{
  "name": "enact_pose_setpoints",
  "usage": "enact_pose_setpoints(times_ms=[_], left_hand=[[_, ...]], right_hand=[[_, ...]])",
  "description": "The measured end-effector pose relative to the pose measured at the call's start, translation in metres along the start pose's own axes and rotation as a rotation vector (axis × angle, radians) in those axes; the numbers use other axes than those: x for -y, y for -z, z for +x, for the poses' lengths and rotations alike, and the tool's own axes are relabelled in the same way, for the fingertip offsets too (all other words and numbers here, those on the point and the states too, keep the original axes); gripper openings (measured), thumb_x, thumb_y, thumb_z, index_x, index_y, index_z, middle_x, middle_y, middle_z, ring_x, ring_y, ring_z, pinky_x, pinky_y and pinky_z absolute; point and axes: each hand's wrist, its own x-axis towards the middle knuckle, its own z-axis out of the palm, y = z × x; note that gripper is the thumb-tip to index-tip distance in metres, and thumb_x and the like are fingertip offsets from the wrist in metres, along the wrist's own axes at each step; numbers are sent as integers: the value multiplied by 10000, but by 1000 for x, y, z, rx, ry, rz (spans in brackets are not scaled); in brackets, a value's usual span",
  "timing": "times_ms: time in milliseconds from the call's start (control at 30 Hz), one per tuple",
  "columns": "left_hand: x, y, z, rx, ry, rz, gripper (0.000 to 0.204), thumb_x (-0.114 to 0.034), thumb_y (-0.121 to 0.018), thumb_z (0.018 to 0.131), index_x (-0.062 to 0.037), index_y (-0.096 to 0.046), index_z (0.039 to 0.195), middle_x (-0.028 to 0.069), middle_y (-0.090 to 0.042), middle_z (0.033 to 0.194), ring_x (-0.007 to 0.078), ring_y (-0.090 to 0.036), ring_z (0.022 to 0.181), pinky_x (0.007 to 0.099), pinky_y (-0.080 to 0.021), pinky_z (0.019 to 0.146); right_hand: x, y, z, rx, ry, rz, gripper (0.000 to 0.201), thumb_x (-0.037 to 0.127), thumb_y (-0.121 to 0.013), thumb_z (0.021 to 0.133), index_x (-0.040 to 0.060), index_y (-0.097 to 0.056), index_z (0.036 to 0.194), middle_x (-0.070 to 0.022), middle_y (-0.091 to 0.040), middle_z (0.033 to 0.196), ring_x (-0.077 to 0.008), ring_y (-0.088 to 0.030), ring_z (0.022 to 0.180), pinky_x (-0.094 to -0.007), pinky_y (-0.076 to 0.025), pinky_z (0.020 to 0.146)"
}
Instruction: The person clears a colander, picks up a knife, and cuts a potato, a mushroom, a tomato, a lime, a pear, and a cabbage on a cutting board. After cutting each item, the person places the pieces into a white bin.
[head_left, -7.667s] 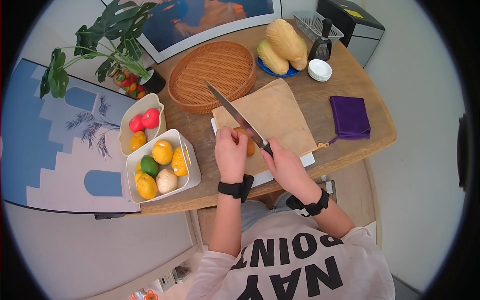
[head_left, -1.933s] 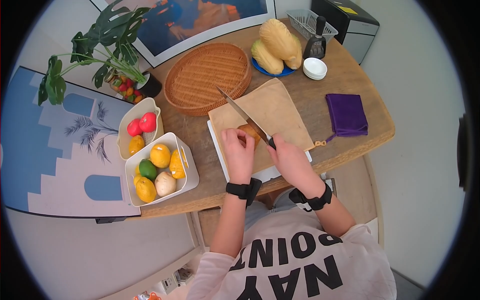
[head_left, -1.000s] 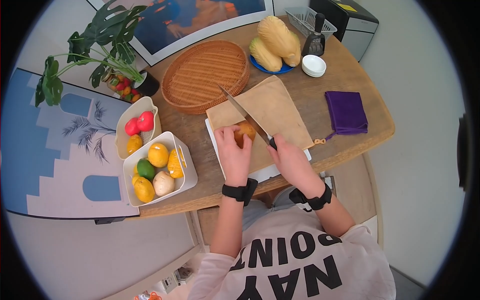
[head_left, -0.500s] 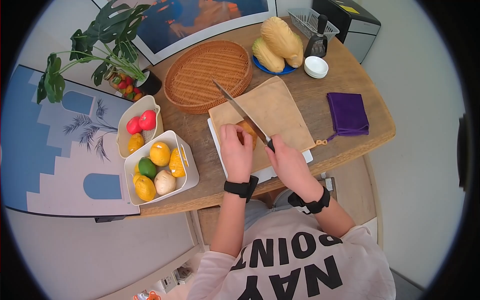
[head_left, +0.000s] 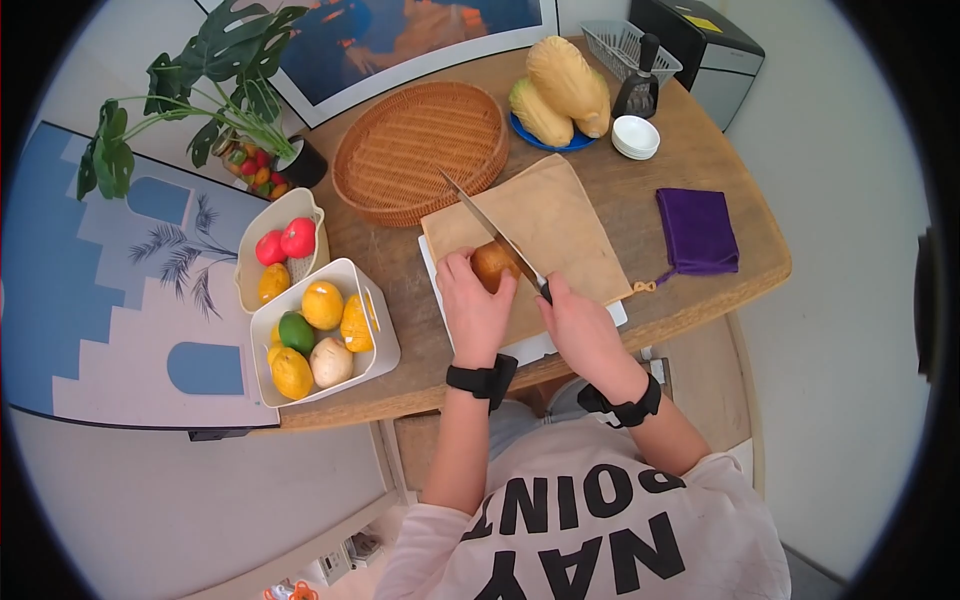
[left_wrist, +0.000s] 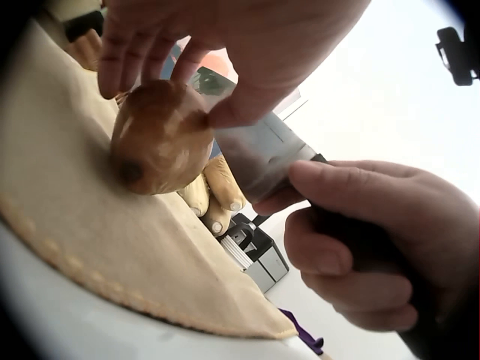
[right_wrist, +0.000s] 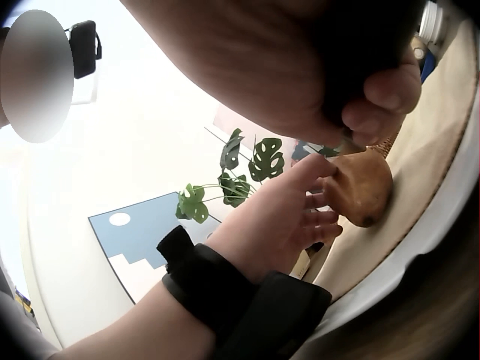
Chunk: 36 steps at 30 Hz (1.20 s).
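My right hand (head_left: 583,325) grips the black handle of a large kitchen knife (head_left: 487,222), its blade slanting up and away to the left. A glossy brown rounded fruit or vegetable (head_left: 494,264) with a dark spot at one end (left_wrist: 161,142) lies on a tan cloth (head_left: 540,215) over a white board (head_left: 528,350). My left hand (head_left: 474,312) holds the brown piece between thumb and fingers from its left side. In the left wrist view, the flat blade (left_wrist: 259,154) stands close beside the thumb and the brown piece.
A round wicker tray (head_left: 420,150) sits behind the cloth. At left are a white basket (head_left: 380,372) of fruit and a cream basket (head_left: 248,240). At the back stand yellow ribbed produce (head_left: 567,85), white bowls (head_left: 636,137) and a black-handled grater (head_left: 640,85). A purple pouch (head_left: 697,232) lies right.
The brown piece shows more of itself now, with my left fingers shifted round to its left. The knife stays in my right hand, its tip swung slightly rightward since half a second ago.
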Motion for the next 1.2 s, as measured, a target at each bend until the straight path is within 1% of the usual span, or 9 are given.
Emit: enact_pose_setpoints(times_ms=[33,133,233,333,433,500,833,933,1200], left_hand=[[3,-1,0,-1,-60,53,529,-130,-753,793,10,-497,1234,219,-553,1093,406,-574,1028,441,-506,881],[4,3,5,242,113,-113,686,-124,-789,745,2,-457,1332,217,-544,1190,424,-547,1109,448,-493,938],[-8,17,13,201,196,-155,691,-84,-781,748,-3,-460,1354,207,-511,1245,421,-525,1162,454,-481,972],[-21,28,15,125,80,178,676,-46,-770,753,-23,-478,1363,212,-482,1283,408,-539,1150,456,-481,978],[-9,21,11,135,24,232,570,-57,-750,795,-29,-529,1319,213,-461,1289,399,-548,1137,454,-487,965],[-5,16,11,75,69,25,495,-84,-739,820,-17,-554,1274,214,-462,1271,396,-551,1128,452,-490,953],[-5,7,12,46,136,-140,294,-121,-667,902,25,-572,1139,204,-497,1140,402,-572,1047,445,-499,897],[1,3,12,-60,25,-74,189,-74,-658,910,10,-589,1065,121,-511,1051,199,-541,708,318,-490,664],[-8,6,8,-1,166,-243,111,-32,-639,915,15,-558,975,123,-484,1036,182,-546,677,305,-503,672]], right_hand=[[-1,0,-1,-12,8,10,211,179,-554,998,1,-440,994,-214,-659,755,-425,-657,716,-501,-518,605],[-2,1,-2,-28,18,35,212,178,-556,996,0,-439,993,-216,-657,746,-427,-657,722,-506,-519,609],[-2,4,-1,-16,12,54,211,176,-556,996,-1,-441,995,-220,-655,742,-432,-657,726,-509,-518,613],[-4,-2,-2,-27,35,79,213,177,-562,994,-4,-452,1008,-237,-651,743,-445,-650,727,-522,-510,617],[-14,-15,3,-3,41,82,223,179,-578,988,-6,-466,1043,-269,-644,748,-466,-638,730,-546,-492,620],[-17,-18,2,51,-36,73,226,178,-581,985,-6,-468,1053,-273,-643,757,-471,-634,733,-551,-485,619],[-6,-10,5,-74,4,155,239,210,-562,1000,-4,-461,1031,-249,-648,726,-452,-647,703,-535,-503,611],[-11,-14,6,-27,-14,134,236,205,-568,996,-2,-459,1029,-243,-644,720,-453,-642,695,-535,-499,605],[-7,-13,5,-32,27,137,231,208,-563,999,10,-466,1071,-239,-640,720,-452,-639,696,-533,-497,604]])
